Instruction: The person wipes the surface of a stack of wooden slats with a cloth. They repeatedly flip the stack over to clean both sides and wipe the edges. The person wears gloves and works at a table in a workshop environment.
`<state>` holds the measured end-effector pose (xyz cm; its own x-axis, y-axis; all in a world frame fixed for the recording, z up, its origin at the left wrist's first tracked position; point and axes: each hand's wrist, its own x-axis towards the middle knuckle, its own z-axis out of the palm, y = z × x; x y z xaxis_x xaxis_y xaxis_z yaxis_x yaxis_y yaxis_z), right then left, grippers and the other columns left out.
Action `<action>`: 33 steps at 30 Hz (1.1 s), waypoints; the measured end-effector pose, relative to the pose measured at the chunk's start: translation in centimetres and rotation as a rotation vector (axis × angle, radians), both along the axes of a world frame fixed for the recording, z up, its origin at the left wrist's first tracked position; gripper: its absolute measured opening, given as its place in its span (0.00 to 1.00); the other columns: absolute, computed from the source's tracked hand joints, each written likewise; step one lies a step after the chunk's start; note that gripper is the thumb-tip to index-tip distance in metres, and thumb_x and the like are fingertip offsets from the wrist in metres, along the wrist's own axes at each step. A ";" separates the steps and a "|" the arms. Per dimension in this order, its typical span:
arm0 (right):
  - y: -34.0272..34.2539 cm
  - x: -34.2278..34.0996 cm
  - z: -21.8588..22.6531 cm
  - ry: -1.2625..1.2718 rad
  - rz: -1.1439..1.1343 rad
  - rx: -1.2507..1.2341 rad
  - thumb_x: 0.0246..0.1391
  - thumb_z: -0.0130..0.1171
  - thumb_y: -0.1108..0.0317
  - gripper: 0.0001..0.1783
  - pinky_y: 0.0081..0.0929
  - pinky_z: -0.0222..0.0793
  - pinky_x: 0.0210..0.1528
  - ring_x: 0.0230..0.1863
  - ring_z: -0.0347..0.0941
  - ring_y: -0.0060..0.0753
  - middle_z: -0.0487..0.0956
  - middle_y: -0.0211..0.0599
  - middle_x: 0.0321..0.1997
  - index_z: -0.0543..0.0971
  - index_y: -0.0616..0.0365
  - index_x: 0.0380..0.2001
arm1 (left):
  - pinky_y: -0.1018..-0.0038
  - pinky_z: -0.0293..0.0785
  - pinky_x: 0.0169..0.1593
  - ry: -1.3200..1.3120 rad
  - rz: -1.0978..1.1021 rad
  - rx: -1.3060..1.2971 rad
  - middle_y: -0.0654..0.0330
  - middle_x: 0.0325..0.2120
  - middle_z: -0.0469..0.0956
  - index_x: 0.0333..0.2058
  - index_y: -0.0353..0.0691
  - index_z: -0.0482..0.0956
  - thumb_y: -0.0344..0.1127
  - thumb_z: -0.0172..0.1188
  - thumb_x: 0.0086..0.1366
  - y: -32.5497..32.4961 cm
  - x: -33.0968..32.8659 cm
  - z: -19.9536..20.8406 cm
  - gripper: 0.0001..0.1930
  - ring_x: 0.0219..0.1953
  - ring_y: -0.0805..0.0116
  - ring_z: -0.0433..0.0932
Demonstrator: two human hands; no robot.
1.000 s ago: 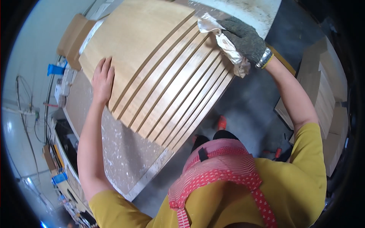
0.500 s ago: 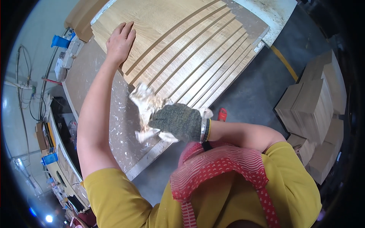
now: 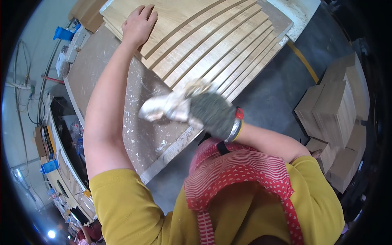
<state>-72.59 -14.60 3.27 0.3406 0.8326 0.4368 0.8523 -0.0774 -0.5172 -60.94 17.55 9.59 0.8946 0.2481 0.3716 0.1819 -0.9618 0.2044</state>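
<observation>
My bare left hand [image 3: 139,25] lies spread on the top one of several wood-grain boards [image 3: 173,18], close to its left edge. The boards are fanned like steps, so a strip of each shows toward the right. A dark green knit glove covers my right hand [image 3: 212,114], which is closed on a crumpled, stained whitish rag [image 3: 169,107]. Hand and rag are blurred by motion. They are at the near edge of the fanned boards, over the scuffed brown worktable [image 3: 141,96].
Brown cardboard stacks [image 3: 335,110] stand on the floor at the right, past a yellow floor line [image 3: 303,61]. Blue plastic holders [image 3: 63,33], hoses and a cluttered side bench [image 3: 67,171] are at the left. A pale board [image 3: 296,18] lies at the far right.
My right hand has moved right and slightly up with the rag, which now trails to the left. My left hand appears farther up in the picture, still on the top board.
</observation>
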 end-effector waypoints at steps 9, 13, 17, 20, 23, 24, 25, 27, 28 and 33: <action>-5.5 6.4 3.4 0.457 -0.156 0.185 0.51 0.61 0.62 0.24 0.29 0.75 0.46 0.40 0.78 0.33 0.80 0.40 0.41 0.74 0.61 0.50 | 0.63 0.61 0.61 -0.011 -0.038 -0.004 0.58 0.60 0.68 0.59 0.52 0.70 0.56 0.44 0.67 0.5 -0.1 0.4 0.26 0.61 0.58 0.66; -2.2 1.9 2.1 -0.174 -0.229 -0.193 0.51 0.54 0.59 0.19 0.29 0.73 0.28 0.28 0.77 0.37 0.78 0.36 0.27 0.74 0.61 0.42 | 0.63 0.62 0.61 -0.022 -0.027 0.000 0.58 0.59 0.68 0.59 0.52 0.70 0.57 0.44 0.67 0.3 0.0 0.4 0.27 0.61 0.58 0.66; 2.1 -5.5 0.8 0.044 0.248 -0.226 0.52 0.54 0.57 0.16 0.37 0.73 0.35 0.30 0.78 0.42 0.78 0.45 0.24 0.78 0.60 0.33 | 0.61 0.61 0.61 -0.009 -0.044 -0.003 0.59 0.59 0.68 0.59 0.53 0.70 0.57 0.43 0.67 1.1 0.5 -0.4 0.27 0.61 0.59 0.66; -1.1 -2.6 3.7 0.283 0.351 -0.343 0.52 0.56 0.60 0.12 0.38 0.72 0.40 0.32 0.77 0.51 0.79 0.46 0.33 0.79 0.59 0.31 | 0.61 0.61 0.61 -0.008 -0.011 0.013 0.59 0.59 0.68 0.59 0.52 0.70 0.57 0.43 0.67 0.7 0.3 0.1 0.27 0.61 0.59 0.66; -6.3 2.6 5.5 0.641 -0.054 0.083 0.53 0.62 0.67 0.13 0.29 0.76 0.40 0.35 0.78 0.31 0.81 0.39 0.37 0.78 0.60 0.41 | 0.62 0.61 0.62 -0.019 -0.015 0.013 0.55 0.58 0.68 0.57 0.48 0.70 0.53 0.45 0.67 0.6 -0.3 0.3 0.26 0.61 0.56 0.66; -8.1 4.0 5.9 0.799 -0.188 0.181 0.56 0.60 0.73 0.13 0.25 0.77 0.38 0.37 0.78 0.25 0.82 0.36 0.39 0.77 0.60 0.45 | 0.62 0.60 0.63 -0.031 -0.010 0.008 0.51 0.57 0.68 0.56 0.44 0.71 0.49 0.46 0.67 -0.6 -0.5 0.7 0.24 0.60 0.53 0.65; -8.8 5.2 6.9 0.687 -0.404 0.161 0.57 0.59 0.74 0.12 0.25 0.77 0.39 0.37 0.78 0.25 0.81 0.38 0.38 0.77 0.62 0.45 | 0.62 0.59 0.63 -0.038 -0.004 0.005 0.47 0.56 0.68 0.55 0.40 0.72 0.46 0.48 0.67 -1.4 -0.7 0.9 0.23 0.60 0.51 0.65; -8.1 5.8 6.8 0.625 -0.366 0.237 0.57 0.56 0.74 0.12 0.29 0.73 0.48 0.43 0.76 0.28 0.80 0.37 0.41 0.78 0.62 0.45 | 0.62 0.59 0.64 -0.019 0.006 -0.005 0.46 0.57 0.68 0.55 0.39 0.71 0.45 0.47 0.67 -1.4 -0.8 1.1 0.23 0.61 0.50 0.64; -7.2 5.2 6.8 0.511 -0.337 0.289 0.55 0.57 0.74 0.13 0.29 0.73 0.48 0.43 0.77 0.30 0.80 0.40 0.41 0.79 0.61 0.45 | 0.63 0.59 0.64 -0.011 0.010 -0.008 0.46 0.57 0.67 0.55 0.38 0.71 0.45 0.47 0.68 -1.5 -0.9 1.1 0.23 0.61 0.50 0.63; -3.6 0.8 0.5 -0.156 -0.057 -0.197 0.46 0.62 0.63 0.23 0.41 0.70 0.52 0.49 0.76 0.40 0.79 0.41 0.47 0.78 0.52 0.48 | 0.65 0.62 0.61 0.001 -0.036 -0.002 0.59 0.60 0.67 0.59 0.53 0.69 0.57 0.44 0.67 0.8 0.2 -0.1 0.27 0.60 0.57 0.67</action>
<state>-71.80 -18.23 3.72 0.3307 0.8882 0.3189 0.9120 -0.2139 -0.3500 -60.77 18.35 9.51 0.9032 0.2169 0.3703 0.1478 -0.9673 0.2061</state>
